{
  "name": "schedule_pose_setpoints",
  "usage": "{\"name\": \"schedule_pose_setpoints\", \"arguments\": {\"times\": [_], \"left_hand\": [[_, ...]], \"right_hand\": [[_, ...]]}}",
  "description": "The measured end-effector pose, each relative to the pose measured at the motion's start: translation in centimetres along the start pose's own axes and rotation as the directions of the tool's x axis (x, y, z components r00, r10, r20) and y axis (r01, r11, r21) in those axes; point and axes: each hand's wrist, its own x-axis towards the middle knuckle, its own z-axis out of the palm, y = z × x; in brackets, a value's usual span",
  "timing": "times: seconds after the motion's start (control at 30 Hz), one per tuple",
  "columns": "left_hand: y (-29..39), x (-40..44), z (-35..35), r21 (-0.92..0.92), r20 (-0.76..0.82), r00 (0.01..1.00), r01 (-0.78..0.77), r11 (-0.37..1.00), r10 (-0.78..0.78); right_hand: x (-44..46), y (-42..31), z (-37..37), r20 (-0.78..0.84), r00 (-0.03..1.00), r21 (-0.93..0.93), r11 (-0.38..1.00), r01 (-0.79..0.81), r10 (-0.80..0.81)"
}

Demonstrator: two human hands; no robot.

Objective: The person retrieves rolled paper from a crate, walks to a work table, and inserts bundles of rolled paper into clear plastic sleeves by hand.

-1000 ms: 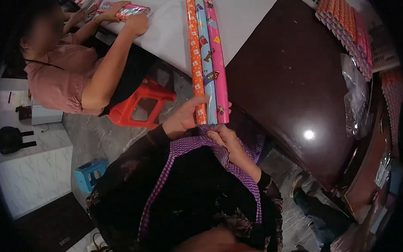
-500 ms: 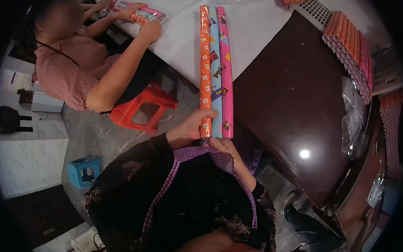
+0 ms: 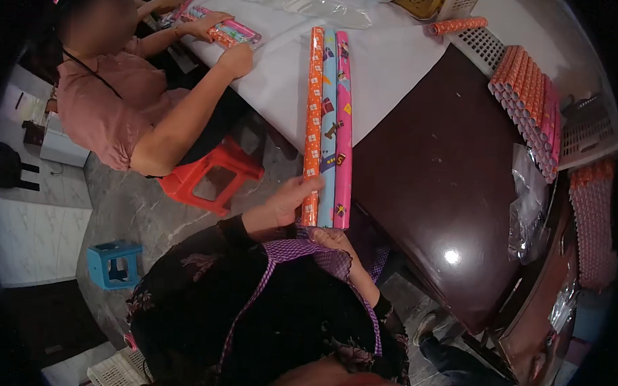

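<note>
Three wrapping paper rolls [image 3: 329, 136] lie side by side in front of me: orange with white gift prints, light blue with coloured shapes, and pink with prints. Their far ends reach over the white-covered table, and their near ends come close to my body. My left hand [image 3: 290, 198] grips the rolls from the left near the lower end, thumb on top and fingers partly hidden underneath. Just below the near ends, my right hand [image 3: 338, 243] is closed with its fingers curled. What it pinches there, if anything, is hidden.
A co-worker [image 3: 115, 98] at the left handles wrapped rolls [image 3: 236, 32] on the white cloth [image 3: 278, 90]. Stacked paper rolls [image 3: 523, 98] and clear plastic wrappers [image 3: 526, 207] lie right of the dark table [image 3: 426, 163]. A red stool [image 3: 214, 176] and blue stool [image 3: 114, 264] stand on the floor.
The rolls sit slightly lower in view. My left hand has shifted a little left on them, its thumb now less far across. My right hand stays by the near ends.
</note>
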Motion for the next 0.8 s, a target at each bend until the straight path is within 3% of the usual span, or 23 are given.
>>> {"name": "schedule_pose_setpoints", "arguments": {"times": [0.03,0.1,0.13,0.2,0.23,0.3,0.33,0.37,0.4,0.43,0.47,0.5,0.57,0.6,0.67,0.7,0.8], "left_hand": [[0.2,0.2,-0.4,-0.003,-0.001,1.000,-0.006,1.000,0.006],[1.0,0.8,-1.8,0.139,-0.087,0.962,-0.244,0.960,0.257],[1.7,1.1,-2.5,0.137,-0.091,0.962,-0.244,0.960,0.257],[3.2,1.5,-3.4,0.515,-0.074,0.837,-0.434,0.739,0.543],[3.7,1.7,-3.3,0.510,-0.080,0.835,-0.435,0.742,0.545],[5.1,1.5,-2.6,0.677,0.123,0.597,-0.635,0.373,0.793],[5.8,1.3,-2.1,0.674,0.118,0.593,-0.637,0.375,0.797],[6.7,0.9,-1.4,0.731,0.322,0.447,-0.678,0.082,0.835],[7.4,0.7,-0.5,0.714,0.524,0.301,-0.665,-0.218,0.797],[8.1,0.4,0.6,0.665,0.633,0.292,-0.680,-0.310,0.717],[8.5,0.7,1.8,0.600,0.732,0.279,-0.696,-0.394,0.621],[8.4,1.6,2.8,0.596,0.730,0.273,-0.702,-0.389,0.627],[8.2,3.8,4.8,0.415,0.884,0.144,-0.677,-0.608,0.444],[8.0,5.4,5.4,0.414,0.881,0.134,-0.683,-0.602,0.453],[7.6,7.8,5.6,0.309,0.941,0.141,-0.729,-0.610,0.309],[7.9,8.0,5.5,0.286,0.954,0.152,-0.729,-0.623,0.259],[7.7,8.6,5.3,0.269,0.959,0.127,-0.689,-0.673,0.254]], "right_hand": [[-0.1,-0.2,0.1,0.018,1.000,0.006,1.000,0.012,-0.012],[-0.1,-0.3,0.2,0.040,0.999,0.012,1.000,0.022,-0.022],[0.1,-0.2,0.2,0.017,0.998,-0.009,0.999,0.053,-0.053],[-0.3,-0.4,0.4,-0.004,0.997,-0.033,0.997,0.075,-0.075],[-1.1,-1.4,0.5,-0.027,0.999,-0.081,0.996,0.039,-0.042],[-2.2,-3.0,0.6,-0.049,0.999,-0.137,0.991,0.001,-0.008],[-2.8,-3.6,0.5,-0.081,0.994,-0.214,0.976,0.050,-0.069],[-3.6,-4.3,0.9,-0.110,0.985,-0.291,0.952,0.094,-0.131],[-4.3,-5.0,1.0,-0.169,0.981,-0.255,0.966,0.049,-0.094],[-4.9,-5.4,1.0,-0.229,0.972,-0.214,0.977,0.008,-0.058],[-5.5,-5.3,0.1,-0.182,0.977,-0.122,0.989,0.087,-0.109],[-6.4,-5.6,-0.3,-0.219,0.972,-0.047,0.996,0.077,-0.085],[-8.0,-7.5,-0.3,-0.318,0.948,0.042,0.998,0.044,-0.029],[-8.4,-8.0,-1.5,-0.329,0.944,0.031,0.999,0.042,-0.029],[-8.9,-7.9,-3.3,-0.399,0.915,0.111,0.994,-0.009,0.053],[-8.6,-8.1,-2.6,-0.340,0.941,0.198,0.978,0.065,0.007],[-8.5,-9.2,-0.2,-0.471,0.875,0.328,0.943,0.058,0.110]]}}
